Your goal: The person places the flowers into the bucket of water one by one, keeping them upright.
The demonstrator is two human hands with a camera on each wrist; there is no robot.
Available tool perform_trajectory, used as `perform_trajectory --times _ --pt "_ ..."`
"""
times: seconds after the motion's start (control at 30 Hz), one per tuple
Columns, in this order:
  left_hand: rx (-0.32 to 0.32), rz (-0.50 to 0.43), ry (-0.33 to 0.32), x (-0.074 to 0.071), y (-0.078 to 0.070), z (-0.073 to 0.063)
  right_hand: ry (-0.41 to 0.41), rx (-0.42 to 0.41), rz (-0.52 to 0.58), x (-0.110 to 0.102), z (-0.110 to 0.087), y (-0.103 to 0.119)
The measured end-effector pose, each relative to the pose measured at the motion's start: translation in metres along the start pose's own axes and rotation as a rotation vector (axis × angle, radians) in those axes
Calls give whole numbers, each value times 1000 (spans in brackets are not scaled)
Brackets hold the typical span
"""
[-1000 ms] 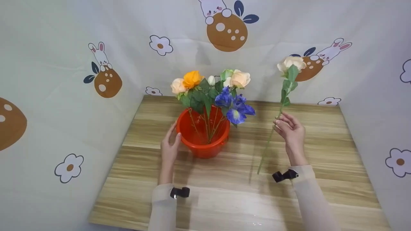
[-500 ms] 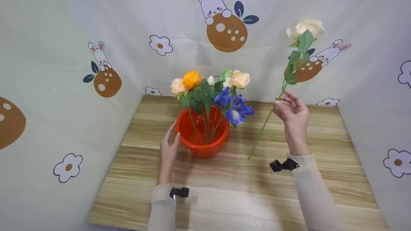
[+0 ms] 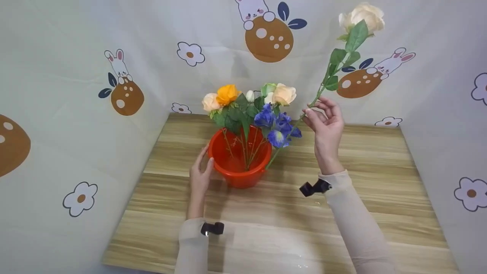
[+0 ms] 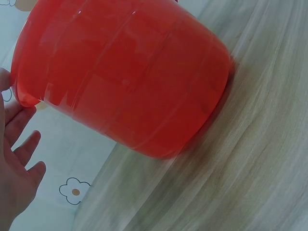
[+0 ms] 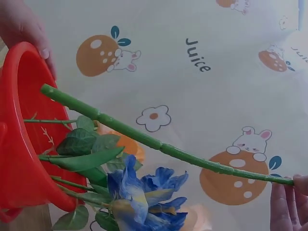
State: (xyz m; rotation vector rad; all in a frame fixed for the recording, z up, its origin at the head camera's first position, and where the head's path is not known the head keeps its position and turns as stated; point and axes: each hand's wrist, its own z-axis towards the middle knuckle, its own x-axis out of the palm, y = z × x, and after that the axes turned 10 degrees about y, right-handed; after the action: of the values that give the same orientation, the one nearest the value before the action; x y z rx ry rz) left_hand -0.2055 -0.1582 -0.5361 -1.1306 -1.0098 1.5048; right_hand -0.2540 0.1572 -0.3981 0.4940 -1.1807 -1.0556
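My right hand pinches the green stem of a cream rose between thumb and fingers. The rose tilts right, its bloom high by the back wall. In the right wrist view the cut end of the rose stem overlaps the mouth of the red bucket. My left hand rests its fingers against the left side of that bucket, thumb at the rim. The bucket stands upright on the table and holds several flowers: an orange rose, peach roses and a blue iris.
A wood-grain table bears the bucket. Pale curtains printed with rabbits and flowers rise at the back and both sides. Small water-like spots show near the table's front. Each sleeve carries a black wrist camera.
My right hand has lifted the cream rose, then carried it left, bringing the lower stem end to the bucket's right rim. The left hand and the bucket have stayed in place.
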Motion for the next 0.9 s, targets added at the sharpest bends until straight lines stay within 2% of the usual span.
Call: perform_trajectory --times 0.23,0.47,0.73,0.9 --pt "8 -13 -1 1 -2 0 40 -39 -55 10 -3 -24" --pt "-4 -5 -7 1 -2 -1 73 -69 -139 11 -8 -49" --pt "-31 -6 1 0 -2 -2 96 -48 -407 5 -14 -76" --pt "4 13 -9 0 -2 -1 143 11 -474 3 -23 -91"
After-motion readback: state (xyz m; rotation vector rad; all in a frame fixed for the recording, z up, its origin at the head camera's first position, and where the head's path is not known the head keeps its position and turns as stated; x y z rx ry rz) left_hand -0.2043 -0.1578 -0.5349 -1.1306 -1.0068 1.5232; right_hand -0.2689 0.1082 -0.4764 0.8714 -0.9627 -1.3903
